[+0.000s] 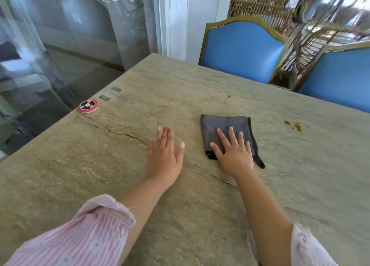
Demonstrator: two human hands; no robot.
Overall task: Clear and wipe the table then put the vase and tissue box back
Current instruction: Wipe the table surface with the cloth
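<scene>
1. I am seeing two bare forearms reaching out over the table [100,175] from the near edge, striped sleeves [84,231] pushed up at the elbows.
2. I am taking the cloth [224,125] as my landmark. It is lying folded and flat on the stone top, near the middle.
3. The right hand [234,153] is pressing on the cloth's near half, palm down and fingers spread; it is pinning the cloth rather than gripping it, nothing closed around it.
4. The left hand [164,155] is resting flat on the bare table just left of the cloth, fingers straight and together, holding nothing.
5. Brown spots [293,125] are sitting right of the cloth, and a smaller spot [227,96] beyond it, neither touched by it.
6. A red call button [88,106] is sitting well left of the cloth, at the table's edge.
7. Two blue chairs [242,49] are standing beyond the cloth, at the far side.
8. I am judging this as the wiping step: the top is looking cleared, the stains not yet done.
9. The next move is calling for firm downward pressure while sliding the cloth right, over the brown spots.
10. The vase and tissue box are showing nowhere here.
</scene>
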